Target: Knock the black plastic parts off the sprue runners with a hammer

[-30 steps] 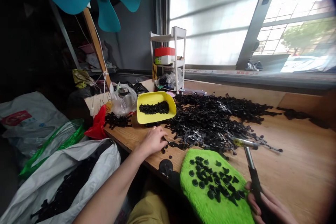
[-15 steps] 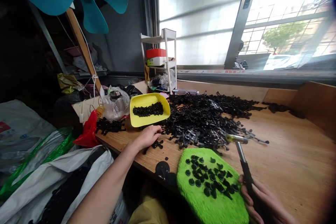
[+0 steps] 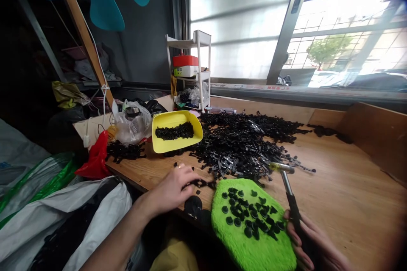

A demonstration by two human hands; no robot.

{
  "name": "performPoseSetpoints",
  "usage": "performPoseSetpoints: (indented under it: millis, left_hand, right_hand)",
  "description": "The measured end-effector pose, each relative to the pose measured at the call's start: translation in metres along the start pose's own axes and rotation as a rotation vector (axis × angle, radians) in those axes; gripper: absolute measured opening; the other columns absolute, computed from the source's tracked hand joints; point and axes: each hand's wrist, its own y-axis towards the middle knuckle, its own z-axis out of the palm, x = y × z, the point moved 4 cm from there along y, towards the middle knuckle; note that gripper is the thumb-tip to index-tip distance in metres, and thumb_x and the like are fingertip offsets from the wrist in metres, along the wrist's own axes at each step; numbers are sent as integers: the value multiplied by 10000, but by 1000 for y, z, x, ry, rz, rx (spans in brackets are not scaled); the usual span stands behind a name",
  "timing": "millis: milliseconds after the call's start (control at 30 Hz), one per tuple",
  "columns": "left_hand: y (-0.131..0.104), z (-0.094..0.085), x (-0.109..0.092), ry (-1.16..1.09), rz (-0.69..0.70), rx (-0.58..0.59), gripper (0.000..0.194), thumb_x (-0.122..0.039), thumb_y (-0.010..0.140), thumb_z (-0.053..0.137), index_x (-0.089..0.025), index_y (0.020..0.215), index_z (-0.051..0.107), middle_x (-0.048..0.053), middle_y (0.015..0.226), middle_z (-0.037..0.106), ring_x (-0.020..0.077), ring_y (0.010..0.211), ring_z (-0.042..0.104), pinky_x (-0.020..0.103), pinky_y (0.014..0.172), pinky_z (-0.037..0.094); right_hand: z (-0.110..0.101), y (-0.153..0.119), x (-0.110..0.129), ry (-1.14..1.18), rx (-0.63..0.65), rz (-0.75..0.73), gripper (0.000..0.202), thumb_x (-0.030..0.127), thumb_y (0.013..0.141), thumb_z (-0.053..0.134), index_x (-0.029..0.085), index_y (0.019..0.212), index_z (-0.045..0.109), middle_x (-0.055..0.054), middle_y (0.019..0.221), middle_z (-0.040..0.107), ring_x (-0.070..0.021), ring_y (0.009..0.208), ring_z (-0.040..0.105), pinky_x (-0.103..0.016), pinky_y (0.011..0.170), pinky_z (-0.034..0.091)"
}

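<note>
My left hand [image 3: 174,188] is over the table's front edge, its fingers closed on a thin black plastic piece [image 3: 205,183] that points right toward the green cloth. How firmly it grips is partly hidden by the fingers. At the lower right my right hand [image 3: 308,237] is wrapped round the black handle of a small hammer [image 3: 288,188], its yellowish-and-metal head raised over the table. Between the hands lies the fuzzy green cloth pad [image 3: 229,237], with several small black round-headed parts [image 3: 249,211] scattered on it.
A large heap of black plastic strips [image 3: 235,148] covers the middle of the table. The yellow tray [image 3: 159,146] behind my left hand contains small black pieces. Black discs [image 3: 193,206] lie at the front edge. A red bag [image 3: 98,156] and white shelf rack [image 3: 199,72] stand farther off.
My left hand has come nearer and turned, and now has a dark plastic piece in its fingers. My right hand keeps the hammer in nearly the same pose. The whole view has shifted slightly.
</note>
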Motion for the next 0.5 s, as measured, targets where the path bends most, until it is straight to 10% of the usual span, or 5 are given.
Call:
performPoseSetpoints:
  millis: [267,500]
  left_hand:
    - [-5,40,-1,357,-81,75,304,-20,792,340,-190,913,561,77,1019,518,199,978,463,361,876,377]
    - [-12,60,-5,-11,-118,-34,574,-32,778,347,-238,1313,316,47,1328,383,161,1173,401,314,1004,328]
  right_hand:
    - [1,-3,3,-36,-8,-6,207,335,836,514,179,972,516,33,642,405,-32,392,285,-138,308,330]
    - [4,-2,4,-49,-10,-1,231,355,804,568,190,958,517,33,634,415,-37,382,298,-143,307,326]
